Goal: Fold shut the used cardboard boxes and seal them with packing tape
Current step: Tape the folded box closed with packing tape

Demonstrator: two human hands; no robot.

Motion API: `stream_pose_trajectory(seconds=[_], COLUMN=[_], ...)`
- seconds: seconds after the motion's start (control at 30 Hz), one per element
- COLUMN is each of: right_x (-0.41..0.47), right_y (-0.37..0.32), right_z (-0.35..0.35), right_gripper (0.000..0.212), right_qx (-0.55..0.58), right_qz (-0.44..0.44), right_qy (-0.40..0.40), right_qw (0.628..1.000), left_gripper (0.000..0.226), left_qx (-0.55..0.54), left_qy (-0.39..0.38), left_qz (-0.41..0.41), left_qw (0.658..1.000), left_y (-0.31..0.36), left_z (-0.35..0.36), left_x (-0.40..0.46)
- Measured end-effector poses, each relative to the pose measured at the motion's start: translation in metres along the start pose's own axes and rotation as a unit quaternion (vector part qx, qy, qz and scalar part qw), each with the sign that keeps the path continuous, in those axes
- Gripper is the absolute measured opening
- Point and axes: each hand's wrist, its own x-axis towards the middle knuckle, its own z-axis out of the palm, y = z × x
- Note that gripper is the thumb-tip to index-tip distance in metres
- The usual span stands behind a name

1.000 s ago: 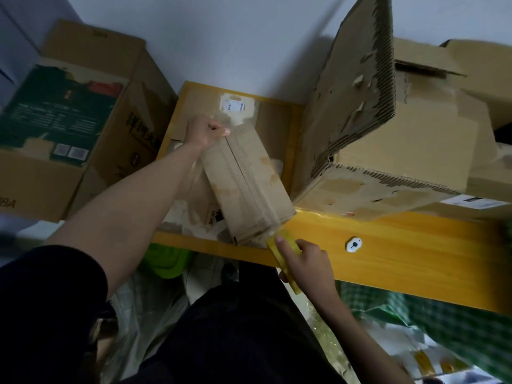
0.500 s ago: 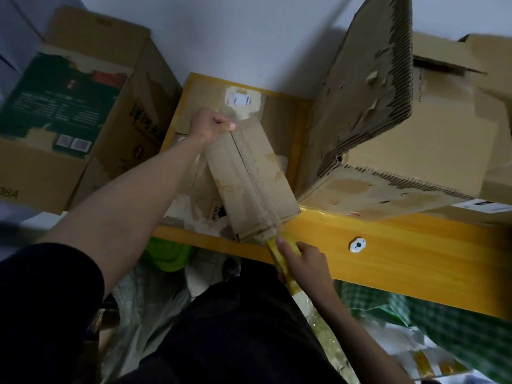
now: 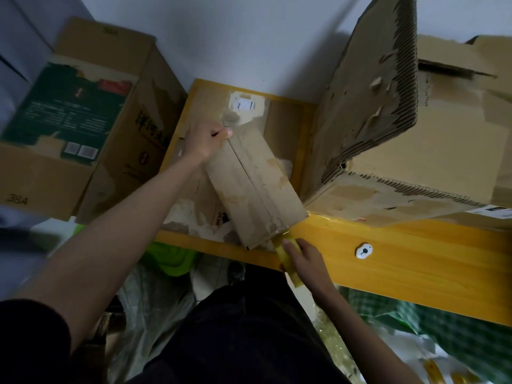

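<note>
A small, worn brown cardboard box point(image 3: 256, 187) lies slantwise on the yellow wooden bench point(image 3: 401, 261), its near end reaching over the bench's front edge and its far end pointing toward the back left corner. Its top flaps are folded shut, with the seam between them running the length of the box.

The left hand point(image 3: 206, 139) grips the far end of the box, fingers curled over its top edge and thumb pressed against the flap. The right hand point(image 3: 303, 259) is at the bench's front edge, just below the near end of the box, with its fingers curled round a yellow roll of packing tape point(image 3: 288, 261); a strip from the roll meets the near end of the box at the seam.

Under the small box lies a flat, torn sheet of cardboard with a white shipping label point(image 3: 245, 105) near the bench's back edge. To the right on the bench stands a large tattered brown cardboard box point(image 3: 443, 139) with one ragged flap raised. Beyond the bench's left edge stands a brown carton with a dark green printed panel point(image 3: 69, 106). A white round fitting point(image 3: 363, 250) sits on the bench's front face.
</note>
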Motion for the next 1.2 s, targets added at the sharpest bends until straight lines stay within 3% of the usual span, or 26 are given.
stream_pose_trajectory(seconds=[0.1,0.2,0.4,0.6,0.67,0.8,1.0,1.1,1.2], right_x=[0.011,0.032,0.055,0.054,0.053,0.043,0.056,0.061,0.062], right_y=[-0.016,-0.036,-0.059,-0.057,-0.055,-0.037,-0.005,-0.003,-0.002], right_z=[-0.009,-0.017,-0.02,-0.022,-0.024,-0.033,-0.029,-0.02,-0.013], right_gripper=[0.045,0.042,0.033,0.043,0.039,0.026,0.052,0.036,0.034], right_qx=[-0.033,-0.084,-0.099,-0.08,-0.084,0.018,-0.147,-0.094,-0.006], right_qz=[-0.026,-0.06,-0.069,-0.061,-0.063,-0.072,-0.107,-0.105,-0.096], right_qy=[0.007,0.0,-0.045,-0.056,-0.056,-0.089,0.034,0.008,-0.031], right_qw=[0.999,0.995,0.992,0.993,0.993,0.993,0.983,0.99,0.995], left_gripper=[0.027,0.034,0.075,0.077,0.073,0.074,0.073,0.074,0.076], left_qx=[0.014,0.046,0.229,0.304,0.325,0.337,0.335,0.333,0.338], left_qy=[0.068,0.115,-0.017,-0.091,-0.074,-0.057,-0.059,-0.06,-0.056], left_qz=[0.0,-0.01,0.011,0.213,0.23,0.229,0.24,0.239,0.241], left_qw=[0.998,0.992,0.973,0.924,0.914,0.912,0.909,0.91,0.908], left_y=[-0.003,-0.016,-0.032,0.015,0.026,0.022,0.019,0.019,0.018], left_z=[-0.021,-0.037,0.001,0.08,0.099,0.102,0.105,0.106,0.107], left_x=[-0.016,-0.026,-0.058,-0.113,-0.119,-0.117,-0.118,-0.115,-0.116])
